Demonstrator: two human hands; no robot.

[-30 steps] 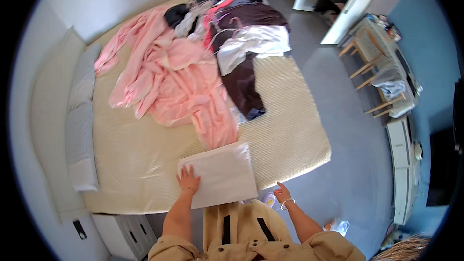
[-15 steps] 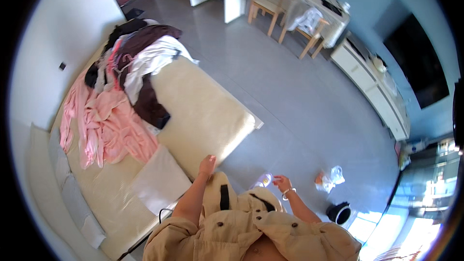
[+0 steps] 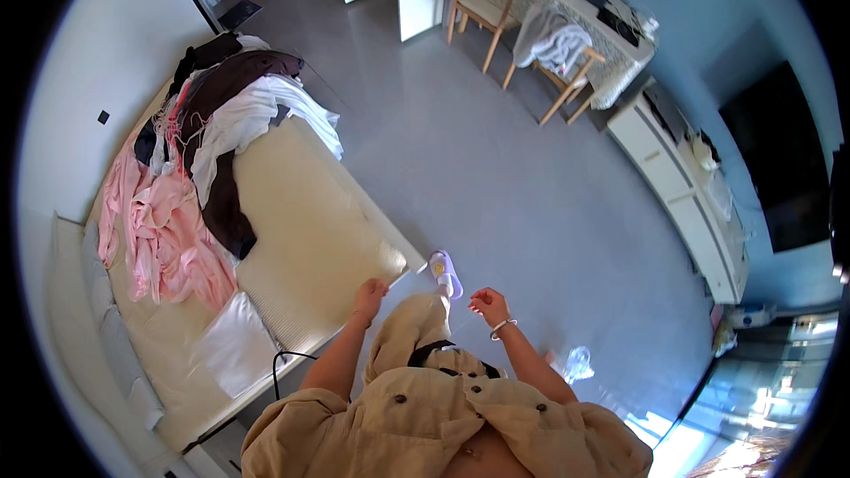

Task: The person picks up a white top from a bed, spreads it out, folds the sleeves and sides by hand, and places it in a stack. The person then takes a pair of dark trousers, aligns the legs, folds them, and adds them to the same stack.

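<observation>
My left hand [image 3: 369, 298] hangs beside the near corner of the bed [image 3: 301, 204], fingers curled in, with nothing visible in it. Out over the grey floor is my right hand [image 3: 490, 304], a pale bracelet on its wrist; its bent fingers are apart and hold nothing. On the far half of the bed lies a heap of clothes: a pink garment [image 3: 173, 230], a dark brown garment [image 3: 232, 212] and a white garment [image 3: 232, 128]. A pale satin-like pillow or folded cloth [image 3: 237, 345] rests nearer to me.
Ahead, my foot wears a lilac slipper [image 3: 446, 273]. Wooden chairs [image 3: 485, 11], one draped with grey and white cloth [image 3: 553, 40], stand at a covered table [image 3: 584, 0]. A white cabinet [image 3: 677, 186] lines the right wall. A clear plastic bag [image 3: 578, 363] lies on the floor.
My body has moved forward along the bed, and a slippered foot now shows ahead. The bed and clothes sit further left in view. A black bin has dropped out of sight.
</observation>
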